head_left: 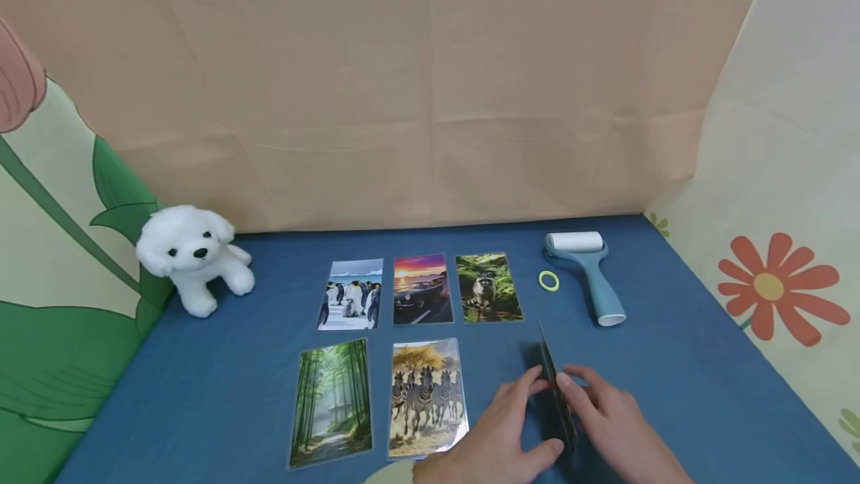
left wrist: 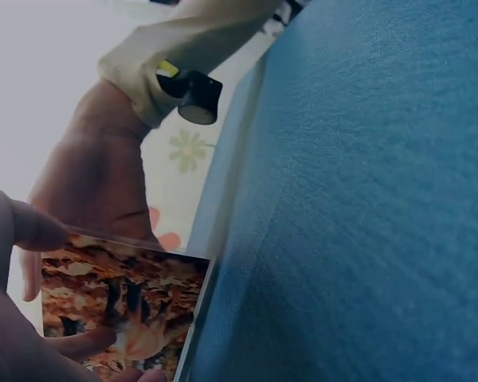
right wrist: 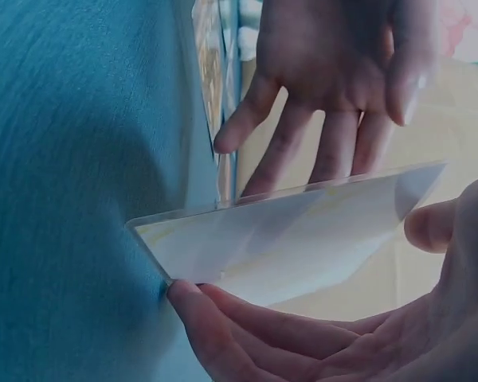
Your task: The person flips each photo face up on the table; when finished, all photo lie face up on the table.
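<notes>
A laminated picture card (head_left: 556, 394) stands on edge between my two hands, seen nearly edge-on in the head view. Its picture side (left wrist: 131, 310), orange-brown with dark shapes, faces my left hand; the pale back (right wrist: 279, 239) faces my right. My right hand (head_left: 614, 424) holds the card, thumb at one end and fingertips at the other lower corner. On the picture side is my left hand (head_left: 500, 428), its fingers spread and loosely extended near the card. Flat beside it lies a zebra card (head_left: 426, 398). Whether the lower edge touches the cloth, I cannot tell.
Flat on the blue cloth lie a bamboo card (head_left: 331, 402), a penguin card (head_left: 351, 296), a car card (head_left: 422, 290) and a raccoon card (head_left: 488, 287). Behind my right hand are a yellow-green ring (head_left: 549, 281) and a lint roller (head_left: 594, 275). A white plush dog (head_left: 195, 256) sits far left.
</notes>
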### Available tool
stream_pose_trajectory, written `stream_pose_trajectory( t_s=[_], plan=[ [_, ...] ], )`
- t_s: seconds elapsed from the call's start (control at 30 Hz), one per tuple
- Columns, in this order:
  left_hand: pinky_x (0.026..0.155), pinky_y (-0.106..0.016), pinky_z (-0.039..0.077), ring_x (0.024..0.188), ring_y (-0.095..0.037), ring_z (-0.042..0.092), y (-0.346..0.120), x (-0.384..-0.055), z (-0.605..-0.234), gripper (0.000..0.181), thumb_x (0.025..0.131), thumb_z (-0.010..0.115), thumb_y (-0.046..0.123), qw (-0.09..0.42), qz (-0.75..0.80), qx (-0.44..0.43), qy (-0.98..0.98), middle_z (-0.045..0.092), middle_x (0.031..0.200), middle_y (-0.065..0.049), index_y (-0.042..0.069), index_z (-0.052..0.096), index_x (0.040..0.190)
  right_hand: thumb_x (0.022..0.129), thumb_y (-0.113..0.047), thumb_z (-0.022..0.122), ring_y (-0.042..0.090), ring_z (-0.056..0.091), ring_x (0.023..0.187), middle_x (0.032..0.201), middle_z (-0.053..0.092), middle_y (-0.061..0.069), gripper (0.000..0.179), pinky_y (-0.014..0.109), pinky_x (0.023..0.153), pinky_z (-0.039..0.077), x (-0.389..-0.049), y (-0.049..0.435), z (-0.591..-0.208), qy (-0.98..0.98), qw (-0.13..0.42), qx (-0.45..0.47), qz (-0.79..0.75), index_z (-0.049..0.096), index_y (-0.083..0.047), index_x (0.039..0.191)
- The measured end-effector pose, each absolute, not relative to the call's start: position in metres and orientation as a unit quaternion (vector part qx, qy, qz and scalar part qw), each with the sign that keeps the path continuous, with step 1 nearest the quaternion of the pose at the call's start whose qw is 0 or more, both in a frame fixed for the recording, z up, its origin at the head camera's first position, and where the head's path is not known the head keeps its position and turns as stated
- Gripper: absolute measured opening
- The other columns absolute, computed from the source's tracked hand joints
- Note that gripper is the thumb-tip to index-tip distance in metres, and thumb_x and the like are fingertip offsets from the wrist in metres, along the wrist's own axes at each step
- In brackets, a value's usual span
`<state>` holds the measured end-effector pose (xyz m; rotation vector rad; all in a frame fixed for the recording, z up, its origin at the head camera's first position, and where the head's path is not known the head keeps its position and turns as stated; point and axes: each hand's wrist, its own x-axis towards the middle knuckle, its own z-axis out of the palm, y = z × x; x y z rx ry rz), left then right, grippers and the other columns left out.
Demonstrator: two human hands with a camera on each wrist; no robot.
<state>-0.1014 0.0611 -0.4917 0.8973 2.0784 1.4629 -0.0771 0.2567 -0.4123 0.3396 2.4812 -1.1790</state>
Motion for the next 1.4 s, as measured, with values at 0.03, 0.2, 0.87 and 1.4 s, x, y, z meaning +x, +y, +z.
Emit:
stream_pose_trajectory(
  t_s=[0.03,0.2,0.87,1.4],
  plan=[
    [0.103,-0.042,0.043,0.141,-0.015,0.034,0.062,-0.102,-0.496,0.079,0.099,0.061,0.05,0.225,0.529,0.323,0.752,0.039,0.153,0.018,0.029,0.016,0.161,0.098,-0.067,0.044,0.025,0.067,0.087,0.11,0.068,0.012,0.087,0.049,0.077,0.056,-0.077,0.256,-0.412,0.878,0.185,0.124,-0.423,0.047,0.007,0.143],
    [0.101,-0.041,0.043,0.138,-0.012,0.034,0.061,-0.102,-0.495,0.079,0.097,0.064,0.05,0.25,0.522,0.321,0.75,0.038,0.152,0.021,0.032,0.02,0.16,0.102,-0.06,0.045,0.023,0.063,0.073,0.096,0.067,0.008,0.077,0.042,0.067,0.053,-0.076,0.255,-0.407,0.872,0.165,0.138,-0.44,0.046,0.003,0.145],
    [0.111,-0.041,0.036,0.14,-0.022,0.039,0.042,-0.095,-0.442,0.087,0.091,0.076,0.024,0.162,0.469,0.329,0.803,0.04,0.151,0.006,0.02,0.023,0.159,0.111,-0.034,0.041,0.023,0.036,0.051,0.063,0.045,0.008,0.042,0.044,0.057,0.044,-0.064,0.253,-0.424,0.85,-0.011,0.118,-0.513,0.039,-0.026,0.152],
    [0.063,-0.026,0.048,0.084,-0.005,0.055,0.035,-0.097,-0.437,0.103,0.081,0.081,0.002,0.178,0.5,0.211,0.821,0.021,0.158,-0.013,0.01,0.018,0.162,0.11,-0.016,0.042,0.017,0.032,0.048,0.063,0.047,0.005,0.043,0.036,0.047,0.038,-0.068,0.239,-0.415,0.878,-0.006,0.14,-0.457,0.04,-0.018,0.153]
  ],
)
